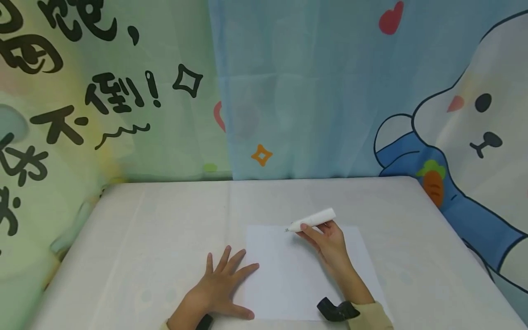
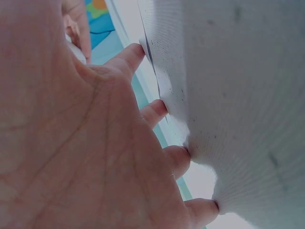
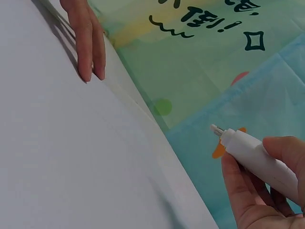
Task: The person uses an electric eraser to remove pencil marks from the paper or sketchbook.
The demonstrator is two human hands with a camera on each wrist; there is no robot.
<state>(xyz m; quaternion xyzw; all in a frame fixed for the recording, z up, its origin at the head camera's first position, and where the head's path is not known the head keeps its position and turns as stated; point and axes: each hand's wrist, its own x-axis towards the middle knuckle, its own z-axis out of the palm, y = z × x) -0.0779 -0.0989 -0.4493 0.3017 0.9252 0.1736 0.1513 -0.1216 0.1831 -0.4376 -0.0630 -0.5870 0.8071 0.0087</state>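
My right hand (image 1: 331,247) holds a thick white pen-shaped tool (image 1: 314,219) between thumb and fingers, over the far part of a white paper sheet (image 1: 284,279). The tool's narrow tip points left in the head view. Up close in the right wrist view, the tool (image 3: 259,160) has a tapered front with a thin, metallic-looking tip, held off the paper. My left hand (image 1: 218,288) is spread out at the paper's left edge. In the left wrist view its fingertips (image 2: 157,109) touch the surface, with the palm raised.
A white cloth covers the table (image 1: 165,220). Behind it hangs a printed curtain (image 1: 305,91) with dark characters and a cartoon animal (image 1: 482,119) at the right. A black strap (image 1: 336,310) is at my right wrist.
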